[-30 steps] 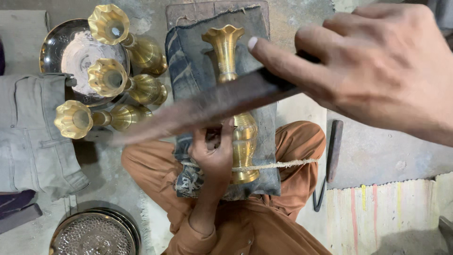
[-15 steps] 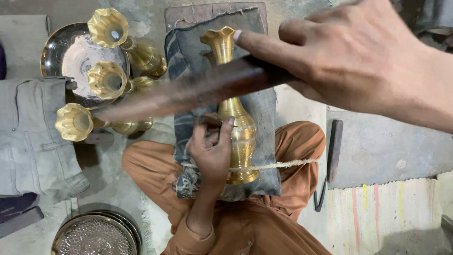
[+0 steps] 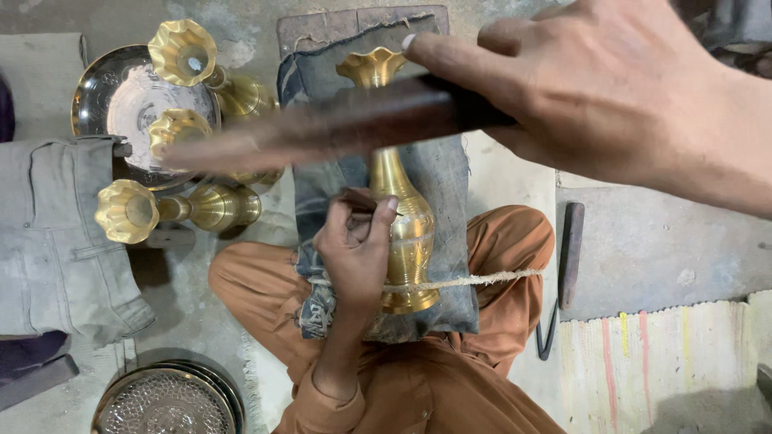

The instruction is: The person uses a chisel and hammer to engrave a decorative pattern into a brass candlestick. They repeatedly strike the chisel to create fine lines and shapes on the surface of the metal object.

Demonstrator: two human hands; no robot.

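Observation:
A brass vase (image 3: 404,229) lies on a dark cloth (image 3: 441,173) over my crossed legs, with a thin cord (image 3: 482,280) drawn across its base. My left hand (image 3: 354,253) rests on the vase's belly and grips a small dark chisel (image 3: 359,201) set against the metal. My right hand (image 3: 619,96) is raised close to the camera. It is closed on a dark wooden stick (image 3: 338,124), blurred, which reaches left across the vase's neck.
Three more brass vases (image 3: 129,210) lie at the left by a round metal plate (image 3: 100,100). A grey garment (image 3: 48,233) is at far left, an engraved round tray (image 3: 165,402) at bottom left, a dark bar tool (image 3: 571,249) and a striped mat (image 3: 659,354) at right.
My right hand and the stick have risen higher in the frame, and the stick's far end has lifted. My left hand has stayed on the vase with the chisel.

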